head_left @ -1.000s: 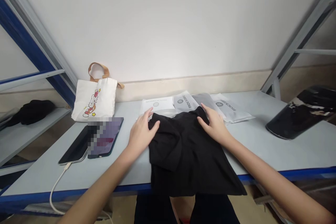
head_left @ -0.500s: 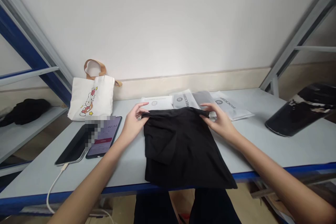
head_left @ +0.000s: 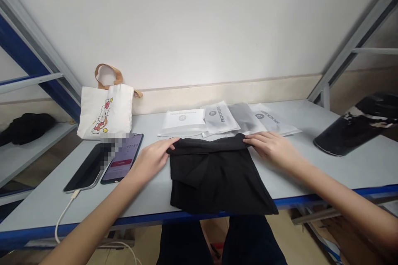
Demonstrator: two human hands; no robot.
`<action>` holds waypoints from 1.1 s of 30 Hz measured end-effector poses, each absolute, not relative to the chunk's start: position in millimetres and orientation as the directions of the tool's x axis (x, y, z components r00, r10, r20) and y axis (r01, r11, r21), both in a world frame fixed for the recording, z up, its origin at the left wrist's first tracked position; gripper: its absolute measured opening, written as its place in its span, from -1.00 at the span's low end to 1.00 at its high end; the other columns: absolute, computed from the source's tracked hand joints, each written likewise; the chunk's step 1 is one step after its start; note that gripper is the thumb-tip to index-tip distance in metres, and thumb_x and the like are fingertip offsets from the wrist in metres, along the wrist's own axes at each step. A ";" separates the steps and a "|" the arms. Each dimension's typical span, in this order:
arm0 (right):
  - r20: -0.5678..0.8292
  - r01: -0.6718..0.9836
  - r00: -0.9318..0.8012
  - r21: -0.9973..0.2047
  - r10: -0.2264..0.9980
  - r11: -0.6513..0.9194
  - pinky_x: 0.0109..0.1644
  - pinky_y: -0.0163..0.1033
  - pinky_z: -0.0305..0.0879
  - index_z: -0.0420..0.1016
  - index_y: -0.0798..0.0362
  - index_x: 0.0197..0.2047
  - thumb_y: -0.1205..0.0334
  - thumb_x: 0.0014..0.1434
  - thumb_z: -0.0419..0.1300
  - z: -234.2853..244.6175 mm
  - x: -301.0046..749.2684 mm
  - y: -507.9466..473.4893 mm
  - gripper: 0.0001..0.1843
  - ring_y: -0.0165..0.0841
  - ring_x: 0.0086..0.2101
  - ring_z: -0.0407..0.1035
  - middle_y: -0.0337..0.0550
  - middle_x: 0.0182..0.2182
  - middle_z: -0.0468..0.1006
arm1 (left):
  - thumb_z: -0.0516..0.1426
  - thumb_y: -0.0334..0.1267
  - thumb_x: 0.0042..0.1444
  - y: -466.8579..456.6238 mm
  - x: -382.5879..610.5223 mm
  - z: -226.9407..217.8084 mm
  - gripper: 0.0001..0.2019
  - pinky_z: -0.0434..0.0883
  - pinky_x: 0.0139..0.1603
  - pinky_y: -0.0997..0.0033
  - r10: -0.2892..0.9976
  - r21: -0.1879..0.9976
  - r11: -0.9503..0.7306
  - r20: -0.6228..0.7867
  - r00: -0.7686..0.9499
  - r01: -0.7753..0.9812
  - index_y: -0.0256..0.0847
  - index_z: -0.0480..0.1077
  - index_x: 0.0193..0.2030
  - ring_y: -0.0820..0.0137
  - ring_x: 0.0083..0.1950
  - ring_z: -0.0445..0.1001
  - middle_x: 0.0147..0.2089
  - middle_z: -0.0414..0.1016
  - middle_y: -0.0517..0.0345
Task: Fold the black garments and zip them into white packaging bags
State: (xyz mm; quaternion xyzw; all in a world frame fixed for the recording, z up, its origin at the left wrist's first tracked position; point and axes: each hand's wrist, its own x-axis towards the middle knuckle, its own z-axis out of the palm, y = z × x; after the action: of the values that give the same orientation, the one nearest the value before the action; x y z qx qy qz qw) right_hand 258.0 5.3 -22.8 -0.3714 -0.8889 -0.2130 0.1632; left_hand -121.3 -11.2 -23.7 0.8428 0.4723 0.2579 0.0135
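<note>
A folded black garment (head_left: 217, 178) lies on the grey table (head_left: 311, 165), its near edge hanging slightly over the blue front rim. My left hand (head_left: 152, 159) pinches the garment's far left corner, fingers closed on the fold. My right hand (head_left: 273, 147) grips the far right corner the same way. Both hands sit low against the tabletop. Just beyond the garment lie several flat white and grey plastic packets (head_left: 224, 118) with printed logos.
Two phones (head_left: 105, 163) lie left of the garment, one on a white cable (head_left: 62, 219). A white cartoon tote bag (head_left: 105, 109) stands at the back left. A dark bag (head_left: 354, 126) lies at right. Black cloth (head_left: 26, 126) sits on a left shelf.
Both hands went from lying flat on the garment to pinching its far corners, then drew that folded edge toward me and down onto the table.
</note>
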 end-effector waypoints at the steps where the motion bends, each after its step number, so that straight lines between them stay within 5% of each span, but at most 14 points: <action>1: 0.422 0.727 -0.676 0.250 0.604 0.639 -0.13 -0.06 0.35 0.47 0.12 -0.08 0.43 0.23 -0.06 -25.1 258.5 5.9 -0.67 -0.17 -0.15 0.42 -0.04 -0.14 0.55 | -0.11 -0.49 0.06 -10.1 -122.6 -24.5 -0.51 0.39 0.02 0.36 0.820 0.276 -0.540 0.384 0.424 0.795 -0.12 0.25 0.13 0.40 -0.05 0.48 -0.10 0.51 0.19; 8: 0.425 0.793 -0.561 0.029 0.711 0.608 -0.04 -0.04 0.37 0.33 -0.04 0.13 0.26 0.26 -0.05 -19.6 257.2 -51.2 -0.61 -0.16 0.00 0.33 -0.01 0.07 0.38 | -0.05 -0.36 0.12 -52.7 -129.6 -17.0 -0.56 0.31 0.16 0.24 0.822 0.240 -0.538 0.360 0.441 0.808 -0.01 0.22 0.16 0.33 0.15 0.35 0.10 0.42 0.22; 11: 0.331 0.736 -0.638 0.000 0.695 0.677 -0.06 -0.12 0.41 0.28 -0.10 0.17 0.05 0.16 0.12 -15.2 248.3 -92.9 -0.50 -0.14 0.04 0.31 -0.05 0.10 0.35 | 0.09 -0.22 0.09 -87.0 -123.4 -18.7 -0.50 0.33 0.17 0.26 0.789 0.213 -0.607 0.278 0.548 0.766 0.01 0.17 0.20 0.29 0.22 0.28 0.19 0.33 0.21; 14: 0.283 0.695 -0.686 -0.021 0.671 0.719 -0.05 -0.13 0.42 0.28 -0.15 0.17 0.10 0.16 0.14 -24.5 246.2 -114.6 -0.51 -0.16 0.02 0.33 -0.10 0.06 0.41 | 0.16 -0.14 0.06 -107.0 -119.5 -30.1 -0.50 0.36 0.14 0.27 0.746 0.241 -0.666 0.234 0.623 0.706 0.01 0.20 0.17 0.27 0.21 0.30 0.15 0.38 0.21; 18: 0.211 0.725 -0.563 -0.337 0.799 0.600 -0.02 -0.17 0.39 0.40 -0.16 0.04 0.18 0.25 0.04 -28.8 253.4 -107.0 -0.69 -0.23 -0.01 0.36 -0.14 -0.04 0.48 | 0.06 -0.23 0.19 -103.3 -120.7 -38.3 -0.85 0.41 0.01 0.46 0.780 0.422 -0.625 0.309 0.544 0.657 -0.03 0.40 -0.13 0.41 0.00 0.46 -0.11 0.54 0.26; 23: 0.169 0.672 -0.284 -0.667 0.944 0.322 -0.27 -0.21 0.39 0.40 -0.07 -0.05 0.01 0.25 0.01 -5.1 246.3 -59.8 -0.69 -0.31 -0.34 0.42 -0.16 -0.32 0.50 | 0.05 -0.11 0.16 -71.0 -108.3 -19.1 -0.84 0.38 -0.31 0.53 0.947 0.658 -0.311 0.276 0.165 0.686 -0.10 0.37 -0.27 0.47 -0.34 0.46 -0.36 0.50 0.27; 26: 0.231 0.659 -0.270 -0.663 0.935 0.354 -0.51 -0.26 0.23 0.28 -0.04 -0.03 -0.01 0.23 -0.01 -3.8 236.5 -24.4 -0.67 -0.38 -0.58 0.23 -0.34 -0.61 0.27 | 0.05 -0.06 0.14 -45.9 -96.6 -9.8 -0.74 0.30 -0.38 0.49 0.964 0.667 -0.200 0.263 0.025 0.718 -0.08 0.29 -0.07 0.47 -0.46 0.38 -0.49 0.38 0.35; 33: 0.197 0.765 -0.311 -0.529 0.930 0.368 -0.51 -0.29 0.20 0.13 -0.04 -0.13 0.09 0.23 -0.03 -30.5 237.1 0.5 -0.81 -0.40 -0.60 0.17 -0.41 -0.62 0.16 | -0.01 -0.05 0.14 -19.3 -89.6 -27.8 -0.59 0.21 -0.42 0.46 0.985 0.511 -0.142 0.156 0.071 0.848 0.01 0.15 0.14 0.44 -0.43 0.37 -0.42 0.38 0.36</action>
State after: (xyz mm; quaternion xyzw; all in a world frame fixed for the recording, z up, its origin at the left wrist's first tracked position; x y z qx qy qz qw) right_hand 237.1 0.5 -30.5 -0.5354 -0.7912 0.1717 0.2406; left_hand -89.6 -19.3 -27.8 0.7174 0.6387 0.2376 0.1447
